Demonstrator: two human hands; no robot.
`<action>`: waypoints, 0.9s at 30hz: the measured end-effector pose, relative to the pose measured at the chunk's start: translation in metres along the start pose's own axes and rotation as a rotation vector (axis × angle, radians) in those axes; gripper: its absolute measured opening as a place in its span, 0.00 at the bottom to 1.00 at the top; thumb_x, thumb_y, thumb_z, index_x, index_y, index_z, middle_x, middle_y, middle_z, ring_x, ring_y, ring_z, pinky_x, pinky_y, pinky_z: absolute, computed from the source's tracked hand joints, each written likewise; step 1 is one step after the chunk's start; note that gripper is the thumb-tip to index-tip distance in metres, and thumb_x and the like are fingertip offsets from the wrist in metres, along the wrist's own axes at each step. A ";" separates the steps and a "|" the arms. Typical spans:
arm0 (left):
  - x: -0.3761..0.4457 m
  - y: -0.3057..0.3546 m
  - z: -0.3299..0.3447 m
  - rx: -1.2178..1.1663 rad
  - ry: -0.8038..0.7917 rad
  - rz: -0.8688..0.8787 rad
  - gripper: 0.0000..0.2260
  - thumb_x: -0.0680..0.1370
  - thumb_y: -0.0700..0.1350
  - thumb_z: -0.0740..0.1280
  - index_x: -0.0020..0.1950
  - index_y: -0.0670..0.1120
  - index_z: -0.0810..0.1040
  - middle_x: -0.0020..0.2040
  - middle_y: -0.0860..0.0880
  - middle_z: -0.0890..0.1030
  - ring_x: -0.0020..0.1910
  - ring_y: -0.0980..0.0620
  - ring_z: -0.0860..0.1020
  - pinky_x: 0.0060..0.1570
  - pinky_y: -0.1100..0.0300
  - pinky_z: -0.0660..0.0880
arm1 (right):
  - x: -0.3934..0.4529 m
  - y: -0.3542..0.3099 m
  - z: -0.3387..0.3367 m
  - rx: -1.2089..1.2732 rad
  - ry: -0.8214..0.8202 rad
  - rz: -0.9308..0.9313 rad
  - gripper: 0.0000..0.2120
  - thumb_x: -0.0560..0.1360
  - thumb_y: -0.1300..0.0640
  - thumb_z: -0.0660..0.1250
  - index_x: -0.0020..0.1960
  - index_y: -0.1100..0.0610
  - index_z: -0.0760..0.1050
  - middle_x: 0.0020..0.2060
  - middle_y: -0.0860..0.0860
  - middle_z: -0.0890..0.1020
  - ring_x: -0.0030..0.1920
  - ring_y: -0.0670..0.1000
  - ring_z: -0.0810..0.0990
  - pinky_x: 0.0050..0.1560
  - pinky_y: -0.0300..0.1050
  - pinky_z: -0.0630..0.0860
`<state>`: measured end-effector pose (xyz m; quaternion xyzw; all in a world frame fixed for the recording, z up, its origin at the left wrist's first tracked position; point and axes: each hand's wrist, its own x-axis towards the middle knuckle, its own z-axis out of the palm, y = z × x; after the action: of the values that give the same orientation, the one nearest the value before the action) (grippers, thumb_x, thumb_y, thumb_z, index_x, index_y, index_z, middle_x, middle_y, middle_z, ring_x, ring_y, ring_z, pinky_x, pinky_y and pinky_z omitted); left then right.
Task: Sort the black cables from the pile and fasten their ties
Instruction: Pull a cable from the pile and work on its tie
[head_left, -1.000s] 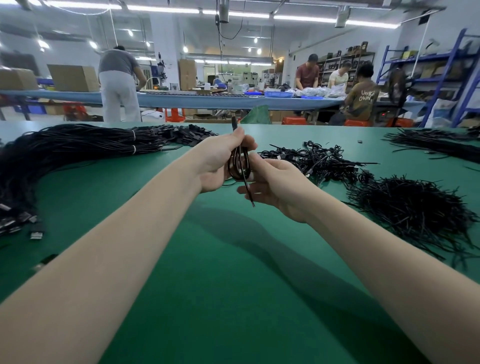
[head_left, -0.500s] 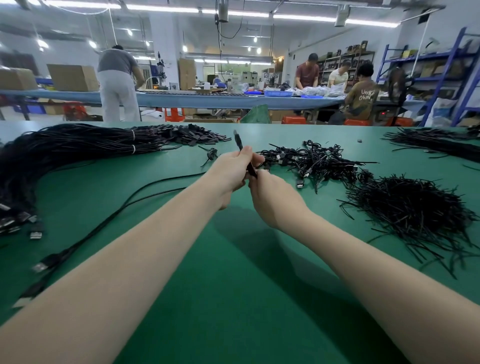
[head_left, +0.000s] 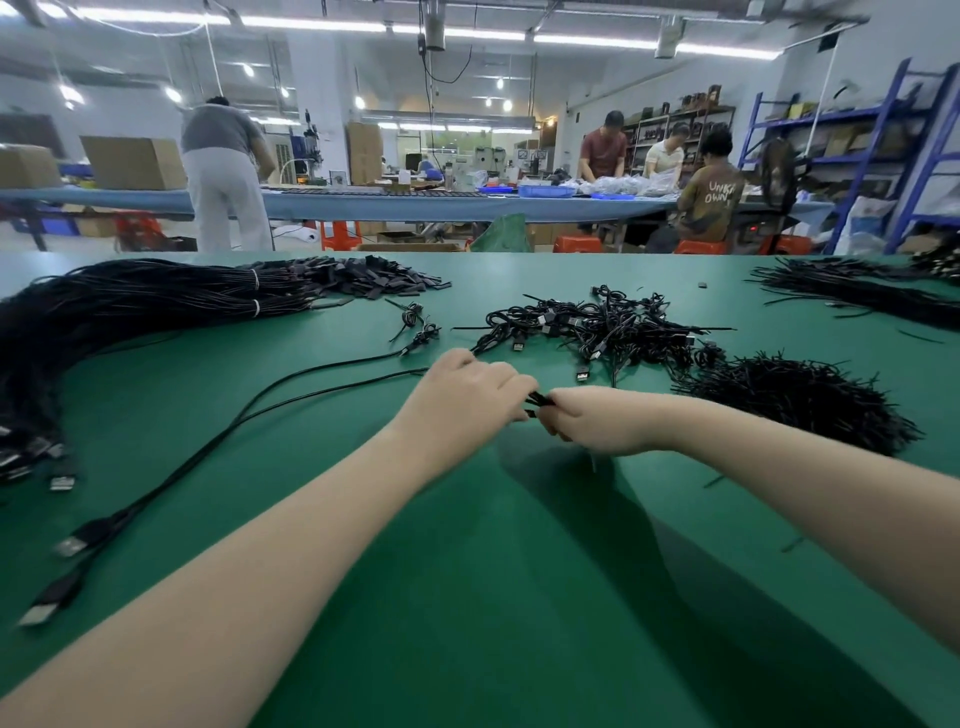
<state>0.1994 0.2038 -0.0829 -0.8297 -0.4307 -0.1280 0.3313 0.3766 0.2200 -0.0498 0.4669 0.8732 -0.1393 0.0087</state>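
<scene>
Both hands meet mid-surface, fingers curled: left hand (head_left: 467, 395) and right hand (head_left: 597, 421) each pinch same black cable (head_left: 249, 415) end. Cable's long axis trails left and toward viewer from grip, plugs (head_left: 57, 571) at far end. Left hand nearer slack. Green surface (head_left: 493, 597); tied cables (head_left: 597, 327) behind; workshop beyond.

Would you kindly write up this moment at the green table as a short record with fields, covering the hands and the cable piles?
surface: green table
left hand: fingers curled on a black cable end
right hand: pinches the same cable end
loose cables: two trail from the hands to the near left edge, plugs lying there
long bundle: far left, bound with white ties
tied cables: small coils heaped beyond the hands
loose ties: heap at right
</scene>
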 end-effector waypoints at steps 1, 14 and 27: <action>0.000 0.005 -0.002 0.031 0.049 0.052 0.14 0.76 0.54 0.68 0.55 0.46 0.78 0.47 0.48 0.81 0.43 0.48 0.82 0.46 0.55 0.74 | -0.007 0.002 -0.002 0.012 -0.018 -0.026 0.11 0.83 0.59 0.49 0.43 0.56 0.64 0.37 0.52 0.69 0.36 0.52 0.68 0.32 0.41 0.61; -0.021 -0.007 0.002 0.084 0.117 -0.233 0.14 0.80 0.52 0.57 0.40 0.48 0.76 0.34 0.49 0.80 0.30 0.49 0.80 0.32 0.59 0.64 | 0.015 -0.001 0.000 -0.875 0.533 -0.201 0.17 0.81 0.42 0.53 0.61 0.52 0.68 0.51 0.49 0.78 0.49 0.53 0.79 0.54 0.50 0.64; -0.045 -0.063 0.038 -0.931 0.249 -1.042 0.15 0.83 0.53 0.52 0.40 0.49 0.66 0.34 0.51 0.73 0.33 0.48 0.77 0.43 0.50 0.74 | 0.134 -0.045 0.025 0.103 0.367 0.188 0.22 0.76 0.42 0.64 0.67 0.49 0.72 0.66 0.53 0.72 0.66 0.57 0.70 0.62 0.50 0.71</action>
<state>0.1199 0.2267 -0.1062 -0.5505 -0.6310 -0.5344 -0.1153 0.2611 0.2991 -0.0831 0.5637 0.8044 -0.0950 -0.1614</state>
